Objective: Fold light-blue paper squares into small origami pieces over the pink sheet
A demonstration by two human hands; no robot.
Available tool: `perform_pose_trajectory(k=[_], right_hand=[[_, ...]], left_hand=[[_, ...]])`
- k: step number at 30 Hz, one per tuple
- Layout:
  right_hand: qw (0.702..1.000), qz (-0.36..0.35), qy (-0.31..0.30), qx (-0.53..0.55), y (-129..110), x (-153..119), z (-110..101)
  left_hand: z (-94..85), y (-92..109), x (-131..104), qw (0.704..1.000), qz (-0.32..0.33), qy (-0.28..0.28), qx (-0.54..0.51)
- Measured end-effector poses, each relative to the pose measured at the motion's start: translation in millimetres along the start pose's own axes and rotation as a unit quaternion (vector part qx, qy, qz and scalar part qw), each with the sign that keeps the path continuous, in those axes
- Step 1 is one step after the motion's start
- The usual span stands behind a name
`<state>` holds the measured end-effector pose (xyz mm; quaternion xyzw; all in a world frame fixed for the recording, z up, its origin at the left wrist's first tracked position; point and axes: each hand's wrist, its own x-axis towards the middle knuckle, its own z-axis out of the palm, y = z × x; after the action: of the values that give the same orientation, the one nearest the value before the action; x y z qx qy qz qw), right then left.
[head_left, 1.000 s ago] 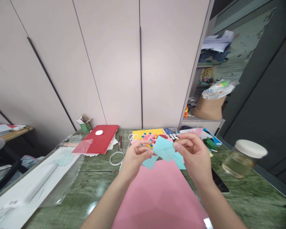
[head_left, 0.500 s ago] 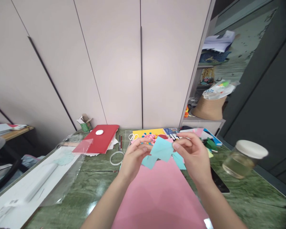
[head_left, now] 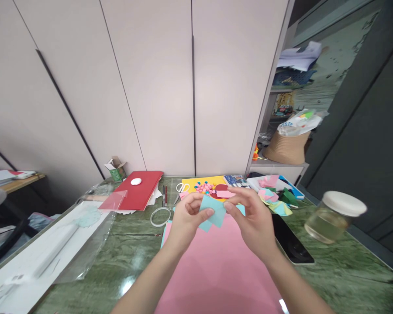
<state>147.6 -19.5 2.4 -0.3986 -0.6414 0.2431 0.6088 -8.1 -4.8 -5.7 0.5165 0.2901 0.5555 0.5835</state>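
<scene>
Head view: noted a leftward shift of blue paper [head_left: 217,210] since a second ago, with right hand [head_left: 256,218] nearer left hand [head_left: 187,218] and dark phone [head_left: 293,240] more exposed; judged as handling in progress. Found held up over pink sheet [head_left: 212,268], pinched between left thumb and fingers and by right fingertips at opposite edge. Appears pale and angular, with another blue corner [head_left: 205,226] below, cannot tell whether joined.

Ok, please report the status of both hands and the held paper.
Left hand pinches light-blue paper. Right hand at its edge, grip unclear. Pink sheet below; nothing visibly blocking.
</scene>
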Motion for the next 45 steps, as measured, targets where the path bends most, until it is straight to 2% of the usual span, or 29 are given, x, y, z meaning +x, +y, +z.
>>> perform_pose_trajectory(k=[4,8,11,14,18,22,26,32,38,42,45], right_hand=[[0.996,0.024,-0.013,0.089,3,1,4],[0.975,0.083,-0.03,0.202,7,2,10],[0.965,0.105,-0.024,0.241,8,3,12],[0.972,0.1,-0.021,0.21,8,5,9],[0.981,0.087,-0.067,0.161,6,9,0],[0.984,0.071,-0.09,0.139,4,10,-5],[0.983,0.087,-0.099,0.127,6,10,-3],[0.989,0.091,-0.091,0.07,7,10,-3],[0.99,0.044,-0.112,0.077,3,8,-5],[0.985,0.066,-0.114,0.112,3,8,-6],[0.97,0.088,-0.149,0.172,4,10,-9]], left_hand=[[2.3,-1,-1,0.998,-0.006,-0.013,-0.062],[6.6,-4,1,0.989,-0.022,-0.044,-0.141],[6.5,-6,2,0.984,-0.023,-0.066,-0.161],[3.7,-5,2,0.992,-0.012,-0.044,-0.118],[0.9,-2,3,0.999,-0.002,-0.011,-0.046],[0.2,-3,5,0.999,-0.013,-0.012,-0.034],[0.0,-3,5,0.999,-0.028,-0.021,-0.016],[2.6,3,3,0.999,-0.03,-0.001,0.045],[2.9,6,2,0.998,-0.015,-0.003,0.054],[1.3,6,2,0.999,-0.01,-0.012,0.047],[-0.1,6,2,0.999,-0.011,-0.024,0.036]])
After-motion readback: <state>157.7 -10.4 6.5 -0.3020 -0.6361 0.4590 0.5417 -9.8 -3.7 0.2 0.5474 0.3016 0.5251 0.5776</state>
